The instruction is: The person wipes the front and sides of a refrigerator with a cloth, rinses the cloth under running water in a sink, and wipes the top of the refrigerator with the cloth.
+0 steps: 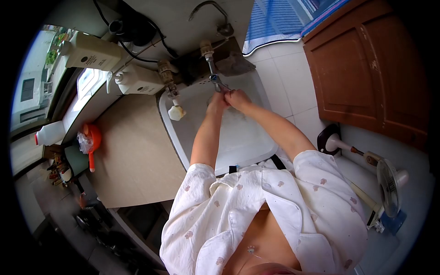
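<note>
Both my hands are together under the metal faucet (215, 81), over the white sink (243, 142). My left hand (217, 100) is at the faucet's spout, its fingers curled and partly hidden. Right against it, my right hand (237, 98) has its fingers bent inward. The two hands touch each other. Whether anything small lies between them cannot be made out. A second tap with a pale knob (176, 112) hangs over the sink's left rim.
Two large pump bottles (137, 80) (94, 52) stand behind the beige counter (137, 151). An orange dipper (94, 137) lies at the counter's left. A brown cabinet (362, 68), a blue curtain (275, 25) and a fan (388, 188) are on the right.
</note>
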A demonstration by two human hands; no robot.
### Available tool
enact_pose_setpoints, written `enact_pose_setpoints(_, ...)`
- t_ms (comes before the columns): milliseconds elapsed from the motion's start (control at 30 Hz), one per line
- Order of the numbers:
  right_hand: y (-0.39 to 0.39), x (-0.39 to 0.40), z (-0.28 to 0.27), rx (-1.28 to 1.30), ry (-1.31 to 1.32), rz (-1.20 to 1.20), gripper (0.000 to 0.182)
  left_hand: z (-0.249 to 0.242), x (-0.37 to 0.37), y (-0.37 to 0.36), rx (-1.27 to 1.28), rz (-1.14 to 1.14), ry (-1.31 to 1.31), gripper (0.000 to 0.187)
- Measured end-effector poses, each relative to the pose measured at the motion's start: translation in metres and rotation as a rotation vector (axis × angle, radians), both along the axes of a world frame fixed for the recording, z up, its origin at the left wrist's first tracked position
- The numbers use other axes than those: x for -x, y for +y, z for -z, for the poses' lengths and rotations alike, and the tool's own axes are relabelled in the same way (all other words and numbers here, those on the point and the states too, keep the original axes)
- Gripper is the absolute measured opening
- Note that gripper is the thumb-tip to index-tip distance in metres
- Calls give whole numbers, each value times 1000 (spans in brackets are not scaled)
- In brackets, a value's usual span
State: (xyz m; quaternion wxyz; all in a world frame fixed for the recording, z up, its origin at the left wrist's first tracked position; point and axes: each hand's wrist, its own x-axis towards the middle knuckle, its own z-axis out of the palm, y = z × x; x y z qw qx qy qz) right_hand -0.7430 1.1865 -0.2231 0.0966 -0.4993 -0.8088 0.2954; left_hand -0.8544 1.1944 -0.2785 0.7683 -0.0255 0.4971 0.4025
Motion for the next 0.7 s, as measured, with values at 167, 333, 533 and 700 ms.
enact_pose_setpoints(167,2,-9,-14,768,419,525,38,9,3,-2,-163,98,94,29)
enact_pose_setpoints(333,2,-15,35,987,990,811,41,-38,28,-13,-335,300,217,17)
enact_pose_setpoints(533,8,-9,38,952,1159,894,54,-40,39,-22,-383,308,415,26)
enact_pose_setpoints(700,28,-9,56,1248,1035,814,38,-27,48,-32,-458,311,901,41)
